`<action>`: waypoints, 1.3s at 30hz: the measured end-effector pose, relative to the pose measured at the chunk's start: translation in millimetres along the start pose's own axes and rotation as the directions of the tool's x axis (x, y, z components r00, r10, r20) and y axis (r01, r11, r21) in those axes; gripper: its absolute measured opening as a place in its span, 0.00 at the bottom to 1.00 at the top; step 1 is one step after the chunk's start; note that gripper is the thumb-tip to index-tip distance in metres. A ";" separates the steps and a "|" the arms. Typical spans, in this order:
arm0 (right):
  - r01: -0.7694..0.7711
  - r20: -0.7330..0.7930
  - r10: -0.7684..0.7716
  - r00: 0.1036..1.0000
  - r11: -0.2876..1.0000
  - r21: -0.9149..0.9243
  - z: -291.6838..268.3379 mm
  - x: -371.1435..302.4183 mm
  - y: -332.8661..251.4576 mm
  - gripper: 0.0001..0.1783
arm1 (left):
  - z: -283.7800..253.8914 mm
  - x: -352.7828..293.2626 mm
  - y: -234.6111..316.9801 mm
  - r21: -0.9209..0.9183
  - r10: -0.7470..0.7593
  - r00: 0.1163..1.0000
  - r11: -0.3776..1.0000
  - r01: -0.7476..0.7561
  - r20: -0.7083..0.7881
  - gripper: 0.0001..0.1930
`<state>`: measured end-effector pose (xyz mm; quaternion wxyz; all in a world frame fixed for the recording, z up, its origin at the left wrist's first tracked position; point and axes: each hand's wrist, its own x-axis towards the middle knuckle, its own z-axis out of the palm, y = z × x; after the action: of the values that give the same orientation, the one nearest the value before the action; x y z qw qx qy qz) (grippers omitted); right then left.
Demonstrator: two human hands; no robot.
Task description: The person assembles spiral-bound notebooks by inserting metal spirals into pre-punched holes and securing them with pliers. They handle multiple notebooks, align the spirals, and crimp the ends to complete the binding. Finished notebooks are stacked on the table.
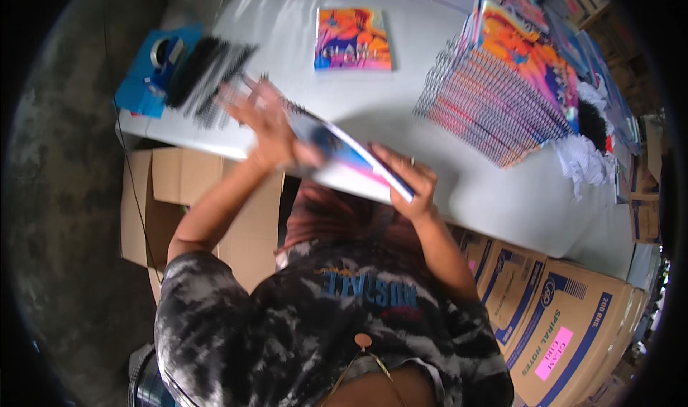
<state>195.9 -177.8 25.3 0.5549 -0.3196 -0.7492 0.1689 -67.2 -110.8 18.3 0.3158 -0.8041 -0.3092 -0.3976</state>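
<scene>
My right hand is closed around the lower right end of a thin notebook, thumb on one side and fingers on the other. The notebook is tilted above the table's front edge, its pale bound edge running up to the left and a blue and pink cover partly visible. My left hand is smeared by motion near the notebook's upper left end, its fingers looking stretched and apart. Beyond those fingers lies a pile of black spiral binding coils. Whether the fingertips touch a coil is too blurred to tell.
A tape dispenser sits on a blue sheet at the far left. One colourful notebook lies at the back. A tall stack of spiral notebooks stands right, beside crumpled white cloth. Cardboard boxes flank me below the table.
</scene>
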 end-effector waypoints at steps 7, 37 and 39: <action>0.059 0.005 -0.059 0.998 0.998 0.036 2.2 1.2 -0.8 0.18 | -19.4 3.2 43.7 -0.192 0.251 0.967 0.948 -0.252 -0.030 0.50; 0.092 0.032 -0.093 0.995 0.995 0.026 18.4 12.1 -6.4 0.26 | 4.9 11.2 72.1 -0.446 -0.137 0.990 0.885 0.134 0.026 0.48; 0.076 0.023 -0.077 0.997 0.996 0.055 16.0 15.4 -5.9 0.25 | -0.7 -9.0 88.4 -0.508 0.057 0.998 0.860 -0.048 0.003 0.49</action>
<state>176.4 -170.2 34.8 0.5601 -0.2735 -0.7629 0.1714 -5.8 -167.5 -12.0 0.1012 -0.8705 -0.1743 -0.4491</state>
